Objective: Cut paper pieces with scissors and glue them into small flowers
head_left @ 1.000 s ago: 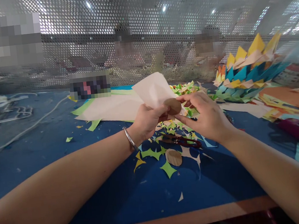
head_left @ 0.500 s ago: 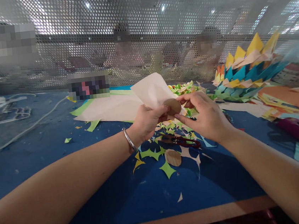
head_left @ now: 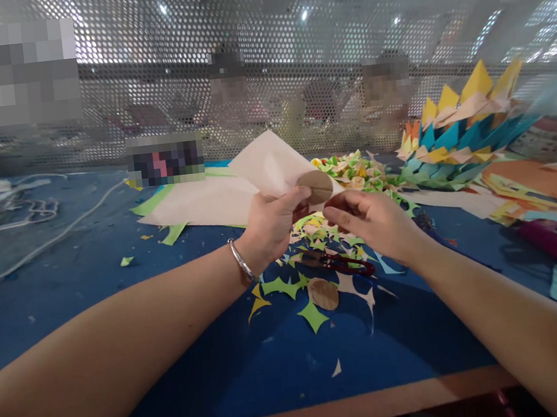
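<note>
My left hand (head_left: pixel 273 225) pinches a pale sheet of paper (head_left: pixel 261 160) together with a round brown cardboard disc (head_left: pixel 319 186) laid flat on it. The left thumb presses on the disc's left edge. Just below and right of the disc is my right hand (head_left: pixel 374 218), its thumb and fingers drawn together near the paper's lower edge. What lies between the right fingertips, if anything, is hidden. Beneath the hands, red-handled scissors (head_left: pixel 349 265) rest among green, yellow and pale paper offcuts (head_left: pixel 314 315). A second brown disc (head_left: pixel 323 294) lies nearer me on the blue table.
Behind the hands are a larger pale sheet (head_left: pixel 198 203) and a heap of small folded paper pieces (head_left: pixel 359 170). A tiered folded-paper construction (head_left: pixel 469 129) stands at right, near a purple object (head_left: pixel 551 246). White cable (head_left: pixel 63 241) crosses the left. Perforated metal screen (head_left: pixel 267 103) closes the back.
The disc and paper have turned and now show the disc more face-on. My right hand has come off the disc's right edge and shifted slightly down.
</note>
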Action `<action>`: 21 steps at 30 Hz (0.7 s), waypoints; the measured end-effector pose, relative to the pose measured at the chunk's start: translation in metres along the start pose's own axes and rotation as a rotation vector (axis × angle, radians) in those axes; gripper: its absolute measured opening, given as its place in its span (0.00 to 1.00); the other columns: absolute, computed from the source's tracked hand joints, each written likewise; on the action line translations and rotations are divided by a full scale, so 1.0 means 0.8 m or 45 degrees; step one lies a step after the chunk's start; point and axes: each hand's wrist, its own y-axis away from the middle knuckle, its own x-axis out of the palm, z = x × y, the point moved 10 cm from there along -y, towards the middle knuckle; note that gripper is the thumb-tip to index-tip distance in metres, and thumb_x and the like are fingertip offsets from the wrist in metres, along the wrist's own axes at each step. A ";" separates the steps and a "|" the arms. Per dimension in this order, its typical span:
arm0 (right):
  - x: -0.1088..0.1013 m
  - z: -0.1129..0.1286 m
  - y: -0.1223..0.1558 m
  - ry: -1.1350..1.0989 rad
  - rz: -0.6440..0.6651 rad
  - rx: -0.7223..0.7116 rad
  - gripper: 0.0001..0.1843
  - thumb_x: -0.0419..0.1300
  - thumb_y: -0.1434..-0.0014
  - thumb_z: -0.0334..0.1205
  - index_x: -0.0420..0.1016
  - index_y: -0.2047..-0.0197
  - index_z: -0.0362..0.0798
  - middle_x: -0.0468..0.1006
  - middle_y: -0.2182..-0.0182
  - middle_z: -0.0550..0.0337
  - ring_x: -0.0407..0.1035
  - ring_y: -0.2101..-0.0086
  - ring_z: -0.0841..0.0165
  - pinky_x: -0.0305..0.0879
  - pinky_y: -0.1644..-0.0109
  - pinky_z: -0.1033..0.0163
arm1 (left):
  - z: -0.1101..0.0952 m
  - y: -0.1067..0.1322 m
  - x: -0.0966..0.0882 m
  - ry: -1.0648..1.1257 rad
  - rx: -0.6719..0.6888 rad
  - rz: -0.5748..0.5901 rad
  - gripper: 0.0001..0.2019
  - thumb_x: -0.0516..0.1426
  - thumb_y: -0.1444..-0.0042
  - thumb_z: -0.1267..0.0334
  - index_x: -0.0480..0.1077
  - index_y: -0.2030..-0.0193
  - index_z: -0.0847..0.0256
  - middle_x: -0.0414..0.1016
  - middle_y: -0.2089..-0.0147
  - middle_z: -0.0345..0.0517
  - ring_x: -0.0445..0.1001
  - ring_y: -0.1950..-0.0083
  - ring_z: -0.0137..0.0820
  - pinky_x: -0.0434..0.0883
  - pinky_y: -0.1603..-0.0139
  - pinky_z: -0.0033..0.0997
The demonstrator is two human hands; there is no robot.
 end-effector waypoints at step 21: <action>-0.017 -0.041 -0.005 -0.715 -0.318 0.200 0.15 0.70 0.51 0.49 0.80 0.63 0.50 0.81 0.67 0.57 0.73 0.66 0.62 0.67 0.70 0.59 | 0.013 0.020 0.015 -0.273 -0.176 0.026 0.03 0.62 0.53 0.74 0.76 0.74 0.66 0.77 0.73 0.44 0.75 0.71 0.28 0.73 0.63 0.33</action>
